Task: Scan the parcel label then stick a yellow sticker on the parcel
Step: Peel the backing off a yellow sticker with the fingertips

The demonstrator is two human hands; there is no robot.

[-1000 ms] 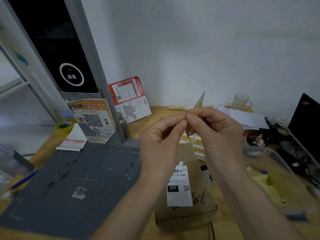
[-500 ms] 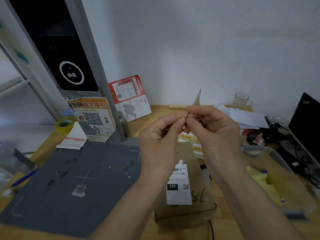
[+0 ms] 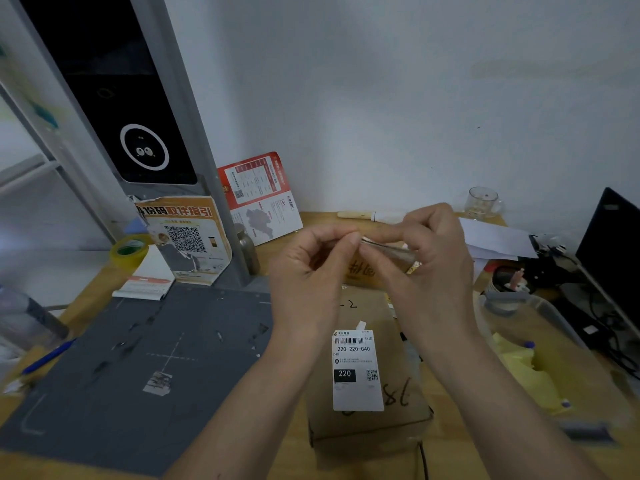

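Now, from the far left, I see a blue pen (image 3: 48,356) lying at the edge of the grey mat (image 3: 131,368) that covers the left part of the tabletop (image 3: 460,441). Behind the mat a roll of yellow tape (image 3: 130,250) sits beside a poster with a QR code (image 3: 185,239), which leans against a grey post carrying a dark scanner screen (image 3: 138,116). A red and white leaflet (image 3: 259,197) stands against the wall just right of the post.

My left hand (image 3: 308,275) is raised over the far end of the parcel (image 3: 370,386), thumb and forefinger pinched on the near edge of a sticker sheet (image 3: 391,249). My right hand (image 3: 429,268) meets it, its fingers (image 3: 377,256) clenched on the same sheet, which lies nearly flat between the two hands. Whether a sticker has come loose I cannot tell.

The parcel, a brown cardboard box, rests on the tabletop below my wrists, just right of the mat. Its white label (image 3: 356,370) faces up, showing a barcode and "220-220-C40".

Further right, a glass cup (image 3: 483,202) stands by the wall, white papers (image 3: 495,237) lie near it, and a dark monitor (image 3: 613,251) fills the right edge.
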